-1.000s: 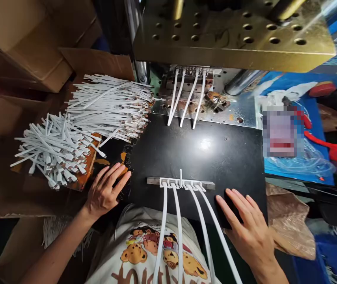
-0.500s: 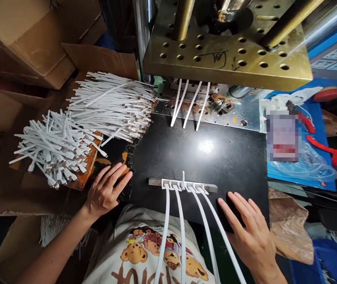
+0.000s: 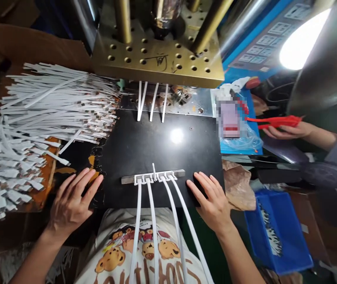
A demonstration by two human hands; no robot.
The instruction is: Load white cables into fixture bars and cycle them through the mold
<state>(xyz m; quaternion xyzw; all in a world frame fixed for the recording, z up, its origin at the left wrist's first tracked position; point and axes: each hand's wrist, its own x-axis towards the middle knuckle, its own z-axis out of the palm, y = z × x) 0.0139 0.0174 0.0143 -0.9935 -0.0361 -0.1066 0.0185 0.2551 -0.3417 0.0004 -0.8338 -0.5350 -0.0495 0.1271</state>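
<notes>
My left hand (image 3: 73, 200) rests palm down at the left edge of the black work surface (image 3: 127, 146), fingers spread and holding nothing. At the front right of that surface lies my right hand (image 3: 212, 203), also flat and open. Between them sits a metal bar (image 3: 127, 180) with a white molded strip on it. Several white flat cables (image 3: 155, 232) run from the strip down over my lap. Nearer the back, several white cable ends (image 3: 154, 102) stick out from under the brass-coloured press plate (image 3: 156, 73).
White cables with plugs lie in a big pile (image 3: 58, 98) and a second pile (image 3: 11, 165) at left. On the right, another person's hand (image 3: 286, 132) grips a red-handled tool (image 3: 283, 120). A blue bin (image 3: 292, 232) and crumpled brown paper (image 3: 237, 185) are below it.
The view has swung to the right, so everything appears further left. Another person's hand has come in at right and taken hold of the red-handled tool. My hands stay flat on the surface.
</notes>
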